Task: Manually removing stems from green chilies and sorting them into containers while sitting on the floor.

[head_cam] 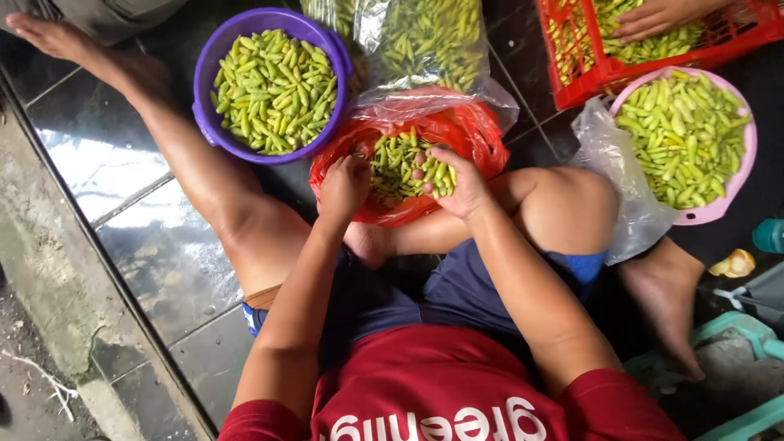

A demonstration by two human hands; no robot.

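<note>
Small green chilies (392, 167), heaped in a red plastic bag (482, 135) on the dark tiled floor (147, 237), just far of the crossed legs. Light, firm and smooth-skinned by the look of them, likely to roll and slip loose; probably best pinched singly at the stem end or scooped in a cupped palm. Left hand (343, 186) curled nearly closed at the bag's left rim, fingers tucked in among the chilies, contents of the grip impossible to tell. Right hand (453, 181) half open over the right of the heap, cradling a small bunch of chilies against the palm. Purple bowl (214, 57) of chilies far left, pink bowl (747, 155) far right, red crate (588, 73) beyond with another person's hand (653, 16) in it.
</note>
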